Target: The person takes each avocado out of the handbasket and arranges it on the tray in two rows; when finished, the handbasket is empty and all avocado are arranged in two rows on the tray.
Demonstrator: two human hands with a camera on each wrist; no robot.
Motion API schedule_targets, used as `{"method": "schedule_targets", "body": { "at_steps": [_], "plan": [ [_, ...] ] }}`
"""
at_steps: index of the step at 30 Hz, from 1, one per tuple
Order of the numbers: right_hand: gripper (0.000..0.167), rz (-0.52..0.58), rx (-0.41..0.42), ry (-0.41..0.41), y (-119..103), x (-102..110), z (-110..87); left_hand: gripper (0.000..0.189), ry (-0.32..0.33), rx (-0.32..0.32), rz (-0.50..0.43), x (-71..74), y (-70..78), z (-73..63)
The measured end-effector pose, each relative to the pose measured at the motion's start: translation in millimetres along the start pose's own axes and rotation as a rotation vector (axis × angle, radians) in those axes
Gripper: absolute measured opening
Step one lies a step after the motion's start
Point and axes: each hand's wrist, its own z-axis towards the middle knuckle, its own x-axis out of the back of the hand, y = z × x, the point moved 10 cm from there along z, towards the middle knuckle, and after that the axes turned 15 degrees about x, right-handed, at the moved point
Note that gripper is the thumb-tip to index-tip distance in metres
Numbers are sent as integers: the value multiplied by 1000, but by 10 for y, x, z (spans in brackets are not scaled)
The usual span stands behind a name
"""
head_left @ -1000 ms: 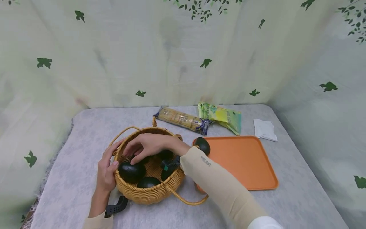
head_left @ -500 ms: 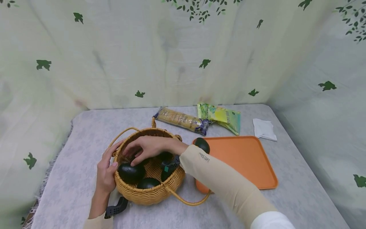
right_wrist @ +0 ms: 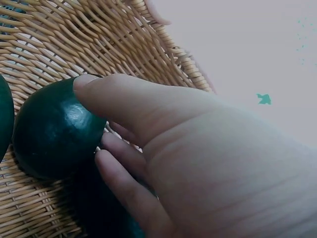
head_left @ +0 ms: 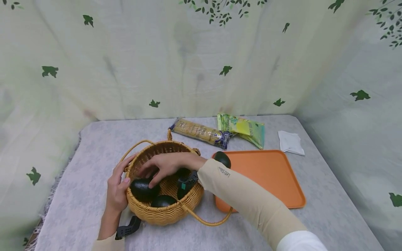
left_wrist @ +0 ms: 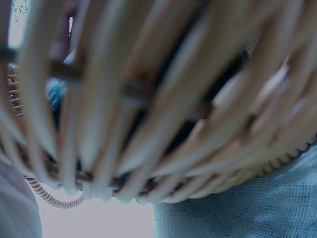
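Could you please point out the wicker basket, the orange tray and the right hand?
Wicker basket [head_left: 163,217], head view, front outer wall.
Orange tray [head_left: 267,172], head view, bare surface.
Right hand [head_left: 166,164], head view, back of hand.

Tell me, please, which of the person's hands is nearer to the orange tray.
Right. The right hand is inside the wicker basket, left of the orange tray. The left hand is farther off, at the basket's side away from the tray.
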Motion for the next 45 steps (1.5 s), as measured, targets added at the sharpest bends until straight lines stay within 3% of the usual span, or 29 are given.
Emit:
{"method": "schedule_targets", "body": {
  "at_steps": [9, 17, 24, 29, 34, 41, 45],
  "plan": [
    [60, -40, 2, -20, 4, -13, 3, 54, 3, 3, 6, 2, 18, 12],
    [61, -23, 91, -14, -131, -19, 13, 53, -5, 19, 13, -2, 8, 3],
    [61, -134, 154, -111, -167, -95, 49, 53, -4, 23, 14, -6, -4, 7],
    [61, -153, 176, -157, -167, -138, 71, 53, 4, 9, 6, 7, 0, 5],
    [59, -184, 155, -168, -146, -130, 75, 53, 6, 4, 5, 13, -3, 7],
    [57, -245, 88, -117, -111, -54, 62, 54, 12, 5, 7, 16, -18, -3],
    [61, -217, 98, -150, -118, -110, 57, 54, 12, -7, 10, 11, -5, -8]
  ]
}}
